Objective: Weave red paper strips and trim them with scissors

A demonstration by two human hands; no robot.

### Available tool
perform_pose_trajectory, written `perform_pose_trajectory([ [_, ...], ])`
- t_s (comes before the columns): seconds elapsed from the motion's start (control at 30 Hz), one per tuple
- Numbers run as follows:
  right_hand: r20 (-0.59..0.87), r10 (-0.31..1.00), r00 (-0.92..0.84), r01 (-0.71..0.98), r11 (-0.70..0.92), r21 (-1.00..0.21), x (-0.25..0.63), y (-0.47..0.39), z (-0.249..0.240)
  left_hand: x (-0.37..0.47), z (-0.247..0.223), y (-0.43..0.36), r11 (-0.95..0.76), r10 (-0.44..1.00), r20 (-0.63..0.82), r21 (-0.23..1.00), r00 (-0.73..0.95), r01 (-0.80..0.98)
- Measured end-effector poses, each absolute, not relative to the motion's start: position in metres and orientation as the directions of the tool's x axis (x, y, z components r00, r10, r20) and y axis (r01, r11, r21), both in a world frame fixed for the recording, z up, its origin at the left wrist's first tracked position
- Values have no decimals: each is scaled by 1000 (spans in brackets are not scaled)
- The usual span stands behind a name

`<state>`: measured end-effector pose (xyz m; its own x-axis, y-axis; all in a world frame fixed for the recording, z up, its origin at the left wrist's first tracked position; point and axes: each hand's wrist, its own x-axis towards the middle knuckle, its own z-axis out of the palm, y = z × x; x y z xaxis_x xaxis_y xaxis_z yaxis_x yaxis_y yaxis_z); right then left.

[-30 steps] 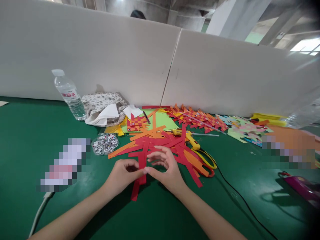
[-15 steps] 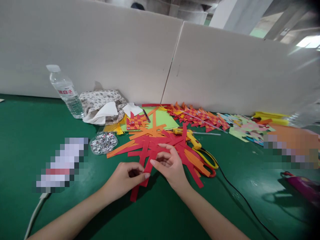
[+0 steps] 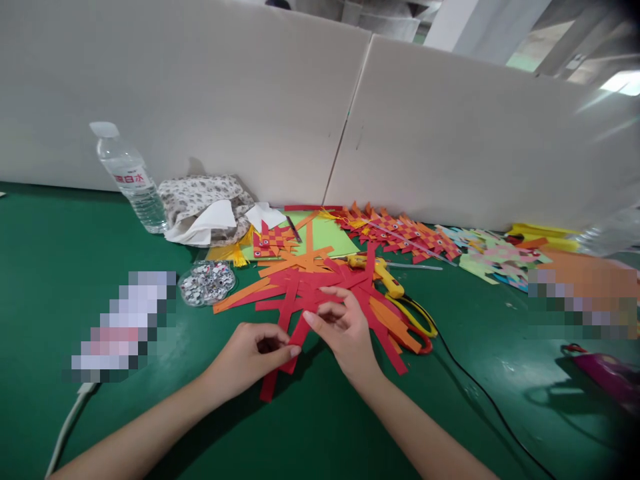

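My left hand [image 3: 257, 353] pinches the near end of a red paper strip [image 3: 300, 332] between thumb and fingers. Higher up the same strip, my right hand [image 3: 345, 327] has its thumb on the paper, with its other fingers curled loosely behind. Another red strip [image 3: 269, 388] juts out below my left hand. Beyond both hands spreads a loose pile of red and orange paper strips [image 3: 287, 290]. A yellow glue gun [image 3: 387, 277] lies at the pile's right side, partly beside scissors with yellow and red handles [image 3: 425, 327].
A clear container of googly eyes [image 3: 207, 283] sits left of the pile. Woven red-orange paper fish [image 3: 400, 233] lie along the white partition [image 3: 225, 100]. A water bottle [image 3: 133, 180] and a patterned cloth bag [image 3: 205, 190] stand at back left. A black cord [image 3: 470, 377] crosses the right side.
My right thumb and fingers have shifted slightly up along the red strip. My left hand keeps its pinch in place. The camera view has tilted a little.
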<state>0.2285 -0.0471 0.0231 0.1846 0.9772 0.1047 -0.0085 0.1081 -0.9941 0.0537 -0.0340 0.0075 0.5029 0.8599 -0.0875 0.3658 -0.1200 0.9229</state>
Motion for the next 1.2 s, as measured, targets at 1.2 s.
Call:
perform_pose_trajectory([
  [1.2,118,919,377,-136,181,-974,237,-43,20,54,10,-37,-41,845,-145,942,514,333],
])
